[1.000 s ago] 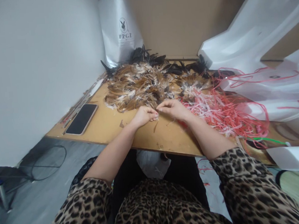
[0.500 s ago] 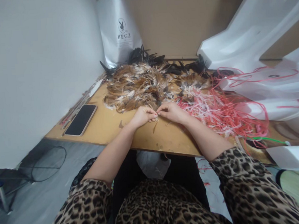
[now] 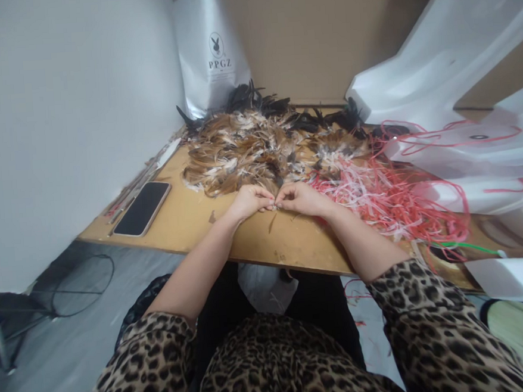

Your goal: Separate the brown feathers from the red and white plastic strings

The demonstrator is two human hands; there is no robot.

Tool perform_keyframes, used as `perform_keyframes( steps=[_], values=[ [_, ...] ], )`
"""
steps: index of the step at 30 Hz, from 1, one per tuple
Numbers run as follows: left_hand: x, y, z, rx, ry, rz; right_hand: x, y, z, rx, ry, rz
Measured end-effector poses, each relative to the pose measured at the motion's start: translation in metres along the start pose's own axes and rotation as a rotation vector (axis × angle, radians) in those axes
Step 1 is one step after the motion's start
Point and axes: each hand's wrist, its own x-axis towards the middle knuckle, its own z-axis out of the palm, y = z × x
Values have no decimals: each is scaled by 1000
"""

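The left hand point(image 3: 252, 202) and right hand point(image 3: 301, 199) meet fingertip to fingertip above the near part of the table point(image 3: 219, 235), thumb and forefinger of each pinched on a small pale piece point(image 3: 275, 208) that is too small to make out clearly. Just below it shows a thin brown sliver point(image 3: 272, 222); whether it hangs from the fingers or lies on the wood, I cannot tell. Directly beyond the hands spreads a broad heap of brown feathers point(image 3: 235, 150), mixed with whitish fluff, and along its far edge lie black feathers point(image 3: 255, 101). Beside the right hand and forearm is a loose tangle of red and pink strips point(image 3: 378, 197), with some strands trailing onto white sheeting point(image 3: 426, 53) at the right. A green strip point(image 3: 471, 245) lies near the tangle's near right edge. To the left, well apart from the hands, a phone point(image 3: 142, 209) rests flat with its dark screen up, close to the table's left side. A silvery bag point(image 3: 211, 62) printed with a rabbit's head and the letters PPGZ stands behind the feathers, next to the pale wall point(image 3: 72, 113). Both forearms emerge from leopard-print sleeves point(image 3: 435, 321), and dark trousers point(image 3: 219, 294) show beneath the table's front edge.
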Motion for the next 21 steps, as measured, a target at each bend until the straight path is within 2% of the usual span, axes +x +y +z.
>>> perform_keyframes(
  steps=[3, 8, 12, 15, 21],
  values=[
    [0, 0, -1, -20, -13, 9, 0, 0, 1, 69, 11, 85],
    [-2, 0, 0, -9, -19, 32, 3, -2, 5, 168, 156, 131],
    [-2, -1, 0, 56, -12, 115, 5, -1, 7, 186, 96, 155],
    [-1, -4, 0, 84, -15, 150, 5, 2, 7, 171, 102, 178],
    [3, -9, 2, 86, -27, 197, 5, 5, 9, -8, 71, 116]
  ],
)
